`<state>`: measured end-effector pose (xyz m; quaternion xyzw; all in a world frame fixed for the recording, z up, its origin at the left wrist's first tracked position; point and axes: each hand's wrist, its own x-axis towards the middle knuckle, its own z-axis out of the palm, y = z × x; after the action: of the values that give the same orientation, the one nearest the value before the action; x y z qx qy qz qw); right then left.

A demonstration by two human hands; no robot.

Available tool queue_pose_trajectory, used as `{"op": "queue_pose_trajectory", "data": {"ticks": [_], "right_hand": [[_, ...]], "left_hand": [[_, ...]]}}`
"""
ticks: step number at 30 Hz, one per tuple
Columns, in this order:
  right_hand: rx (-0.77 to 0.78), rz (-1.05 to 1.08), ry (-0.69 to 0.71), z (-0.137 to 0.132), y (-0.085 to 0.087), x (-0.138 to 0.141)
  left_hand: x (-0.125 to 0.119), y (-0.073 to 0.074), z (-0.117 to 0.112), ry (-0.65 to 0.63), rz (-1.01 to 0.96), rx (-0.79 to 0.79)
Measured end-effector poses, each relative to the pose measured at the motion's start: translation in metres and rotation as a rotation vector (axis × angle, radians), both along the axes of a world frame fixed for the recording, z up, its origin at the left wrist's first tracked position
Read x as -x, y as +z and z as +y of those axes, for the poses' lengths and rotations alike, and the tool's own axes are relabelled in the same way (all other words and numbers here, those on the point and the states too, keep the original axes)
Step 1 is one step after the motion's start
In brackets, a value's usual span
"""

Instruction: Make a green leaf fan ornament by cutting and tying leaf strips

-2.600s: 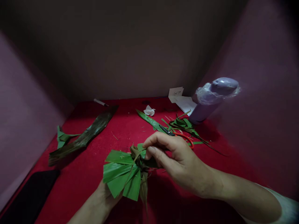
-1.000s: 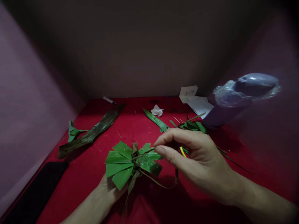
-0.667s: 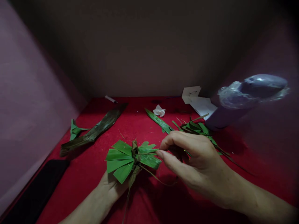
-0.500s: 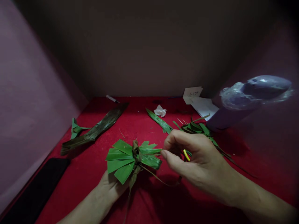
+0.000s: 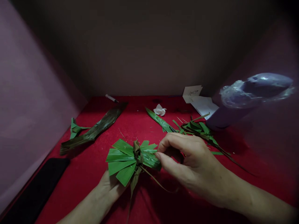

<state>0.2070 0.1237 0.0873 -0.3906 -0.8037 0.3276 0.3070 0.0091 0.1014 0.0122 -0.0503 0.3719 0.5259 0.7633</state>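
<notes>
A fan of folded green leaf strips [image 5: 126,158], tied at a brownish knot in its middle, is held just above the red table [image 5: 130,124]. My left hand [image 5: 109,186] grips it from underneath; its fingers are mostly hidden by the leaves. My right hand [image 5: 187,161] is at the fan's right edge, thumb and forefinger pinched on a thin leaf strip there. A long thin strip [image 5: 156,182] trails from the knot down toward the table.
A long dark leaf [image 5: 93,132] and a small folded green piece [image 5: 74,129] lie at the left. Leaf offcuts [image 5: 196,129], a green leaf [image 5: 160,119], crumpled tissue [image 5: 160,110], papers [image 5: 198,101], a purple wrapped bottle [image 5: 245,99], a pen [image 5: 111,98] and a black slab [image 5: 35,189] are around.
My right hand drew back to the right, then came in again to the fan's right edge and pinched closer. The fan turned slightly in my left hand.
</notes>
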Motion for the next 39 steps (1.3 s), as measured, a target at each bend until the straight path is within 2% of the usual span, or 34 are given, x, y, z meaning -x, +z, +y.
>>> {"op": "queue_pose_trajectory", "data": {"ticks": [6, 10, 15, 20, 25, 31, 36, 39], "right_hand": [[0.231, 0.047, 0.029, 0.001, -0.006, 0.005], [0.262, 0.051, 0.026, 0.002, -0.009, 0.007], [0.316, 0.048, 0.006, 0.001, -0.012, 0.005], [0.31, 0.048, 0.008, 0.002, -0.011, 0.006], [0.402, 0.171, 0.03, 0.005, -0.009, 0.007], [0.668, 0.36, 0.103, 0.006, -0.007, 0.007], [0.722, 0.373, 0.054, 0.009, -0.003, 0.007], [0.77, 0.459, 0.204, 0.013, -0.001, 0.001]], "left_hand": [[-0.004, 0.003, 0.001, -0.016, 0.105, 0.059], [-0.005, 0.005, 0.0, -0.048, 0.084, 0.029], [0.001, -0.007, -0.003, -0.075, 0.012, -0.068], [0.001, -0.012, -0.003, -0.056, 0.048, -0.081], [0.002, -0.01, -0.003, -0.064, 0.064, -0.049], [-0.002, -0.005, 0.002, -0.041, 0.064, -0.048], [-0.009, 0.007, 0.003, -0.059, 0.084, -0.075], [-0.009, 0.009, 0.001, -0.07, 0.123, -0.084]]}}
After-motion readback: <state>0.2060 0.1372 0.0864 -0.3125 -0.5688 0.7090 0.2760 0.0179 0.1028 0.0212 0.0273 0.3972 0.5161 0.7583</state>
